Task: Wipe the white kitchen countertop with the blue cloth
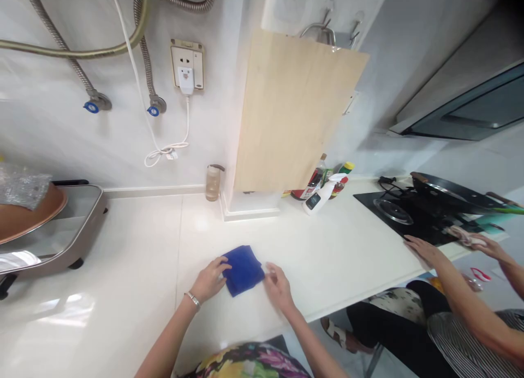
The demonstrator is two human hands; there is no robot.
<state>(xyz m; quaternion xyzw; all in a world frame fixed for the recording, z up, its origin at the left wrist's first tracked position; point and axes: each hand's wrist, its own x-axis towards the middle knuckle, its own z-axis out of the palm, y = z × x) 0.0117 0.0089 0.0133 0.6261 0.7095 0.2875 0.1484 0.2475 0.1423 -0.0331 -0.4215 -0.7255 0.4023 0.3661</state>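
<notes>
The blue cloth [242, 269] is folded into a compact, roughly square pad of deep, even blue, soft-edged, lying flat on the white counter [135, 247] near its front edge, turned slightly askew to that edge. The left hand [210, 279] rests on the cloth's left side, fingers curled over its edge, its grip pinching the fold; a metal watch [192, 299] sits on that wrist. The right hand [279, 285] lies just beside the cloth's right corner, fingers loosely spread — contact at the fingertips only, nothing gripped.

Surroundings: a wooden cutting board [295, 113] hangs on the wall behind, well apart from the cloth. Below it stand a spray bottle [322, 194] and several condiment bottles [323, 173]. A small glass jar [213, 183] stands against the wall to the left of the pillar. At far left, a metal appliance [73, 230] with a copper-coloured pan inside occupies the counter's end. At right, a black hob [413, 217] carries a dark pan [454, 189].

A second person stands at the right — one hand [423, 249] flat on the counter's edge by the hob, the other hand [487, 247] on a rag. Nothing lies between the cloth and either of the wearer's hands.
</notes>
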